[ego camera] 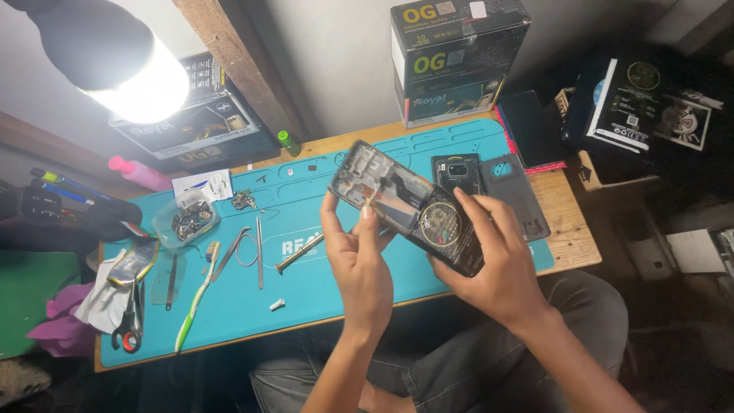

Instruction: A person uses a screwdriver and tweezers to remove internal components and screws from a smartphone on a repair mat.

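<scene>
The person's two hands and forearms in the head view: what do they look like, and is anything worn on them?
Both the left hand and the right hand are bare, with no gloves, rings, watch or bracelet visible. The forearms are also uncovered as far as the picture shows; no sleeve reaches them. The fingers are slim, with short nails. Below them, dark grey trousers cover the legs.

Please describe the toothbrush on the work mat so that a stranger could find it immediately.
Start at the blue mat covering the wooden table. Near its left end lies the toothbrush, between the scissors and the tweezers. It alone has a long green and white handle.
</scene>
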